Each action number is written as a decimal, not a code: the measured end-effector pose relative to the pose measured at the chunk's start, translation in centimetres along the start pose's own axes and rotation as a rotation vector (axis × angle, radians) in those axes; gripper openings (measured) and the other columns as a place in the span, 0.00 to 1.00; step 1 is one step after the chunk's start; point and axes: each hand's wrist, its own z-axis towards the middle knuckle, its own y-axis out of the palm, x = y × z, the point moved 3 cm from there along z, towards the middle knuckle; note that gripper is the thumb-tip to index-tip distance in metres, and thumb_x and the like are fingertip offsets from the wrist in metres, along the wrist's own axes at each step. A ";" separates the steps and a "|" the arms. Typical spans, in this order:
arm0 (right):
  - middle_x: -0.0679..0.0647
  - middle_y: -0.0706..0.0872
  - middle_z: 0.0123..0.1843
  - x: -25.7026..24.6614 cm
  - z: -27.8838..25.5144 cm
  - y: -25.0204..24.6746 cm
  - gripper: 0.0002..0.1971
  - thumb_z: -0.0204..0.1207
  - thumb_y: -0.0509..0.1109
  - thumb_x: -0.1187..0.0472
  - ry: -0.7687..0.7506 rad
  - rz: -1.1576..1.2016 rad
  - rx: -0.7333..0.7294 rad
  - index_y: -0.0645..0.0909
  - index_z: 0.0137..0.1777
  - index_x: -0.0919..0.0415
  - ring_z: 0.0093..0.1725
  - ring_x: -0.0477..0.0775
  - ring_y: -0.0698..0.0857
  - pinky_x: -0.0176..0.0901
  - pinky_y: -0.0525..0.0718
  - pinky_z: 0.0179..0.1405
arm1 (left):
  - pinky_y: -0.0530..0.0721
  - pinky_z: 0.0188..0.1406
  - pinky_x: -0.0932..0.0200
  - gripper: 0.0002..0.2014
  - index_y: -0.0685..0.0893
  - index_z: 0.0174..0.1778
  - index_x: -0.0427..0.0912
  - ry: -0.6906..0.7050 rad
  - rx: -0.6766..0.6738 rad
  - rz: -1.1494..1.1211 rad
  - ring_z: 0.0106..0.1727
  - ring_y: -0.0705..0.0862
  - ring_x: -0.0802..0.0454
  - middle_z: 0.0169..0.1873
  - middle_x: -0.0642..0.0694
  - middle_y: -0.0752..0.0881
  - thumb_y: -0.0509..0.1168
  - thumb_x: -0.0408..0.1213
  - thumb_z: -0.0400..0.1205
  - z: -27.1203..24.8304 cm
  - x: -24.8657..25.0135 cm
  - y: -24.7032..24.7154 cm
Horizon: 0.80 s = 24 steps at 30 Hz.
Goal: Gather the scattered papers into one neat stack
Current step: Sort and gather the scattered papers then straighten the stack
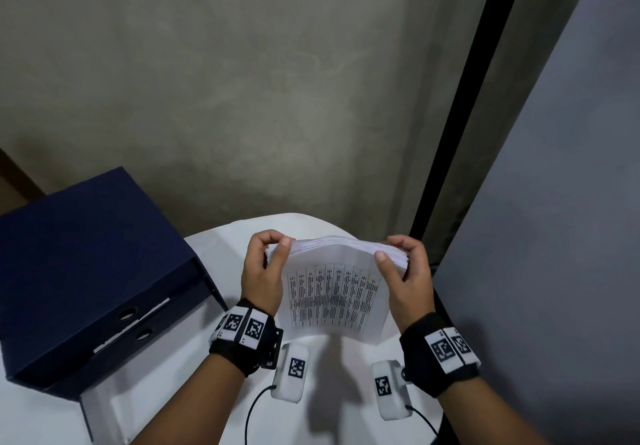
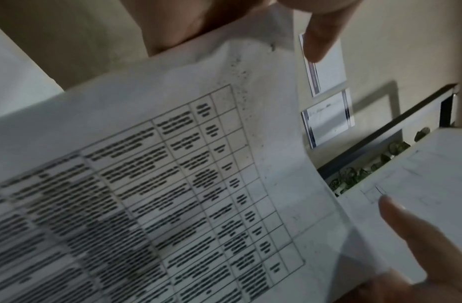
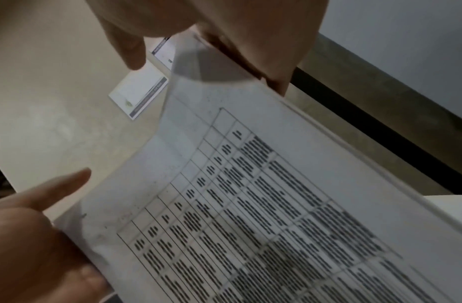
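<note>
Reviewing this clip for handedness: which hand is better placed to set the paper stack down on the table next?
Neither clearly. The left hand and the right hand grip opposite top corners of the paper stack, held upright over the white table. Slight edge to the right: the dark box file crowds the left.

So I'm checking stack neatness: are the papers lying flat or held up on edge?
On edge: the papers stand on the table, bowed, with the left hand and right hand gripping their top corners.

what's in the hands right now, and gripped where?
A thick stack of white printed paper sheets, gripped at its two upper corners: left hand on the left corner, right hand on the right.
</note>
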 end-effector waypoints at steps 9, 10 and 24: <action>0.44 0.86 0.39 -0.4 1.2 0.9 0.06 0.79 0.68 0.63 0.035 -0.073 0.150 0.81 0.40 0.57 0.43 0.43 0.84 0.45 0.82 0.50 | 0.81 0.64 0.40 0.07 0.83 0.43 0.48 -0.062 0.055 0.040 0.53 0.87 0.46 0.45 0.46 0.91 0.61 0.43 0.82 0.9 0.1 0.6; 0.44 0.86 0.39 -0.4 1.3 0.9 0.06 0.79 0.68 0.63 0.034 -0.077 0.151 0.81 0.40 0.56 0.42 0.43 0.84 0.45 0.83 0.50 | 0.81 0.64 0.39 0.07 0.83 0.42 0.50 -0.062 0.050 0.040 0.54 0.87 0.45 0.45 0.45 0.91 0.61 0.44 0.81 0.9 0.0 0.7; 0.54 0.82 0.61 1.8 -0.9 -1.1 0.26 0.69 0.76 0.54 -0.028 -0.078 -0.140 0.72 0.65 0.50 0.61 0.54 0.84 0.50 0.83 0.60 | 0.84 0.54 0.55 0.26 0.74 0.62 0.50 -0.129 -0.263 -0.096 0.54 0.85 0.50 0.54 0.46 0.83 0.72 0.34 0.69 -0.2 -1.5 -0.8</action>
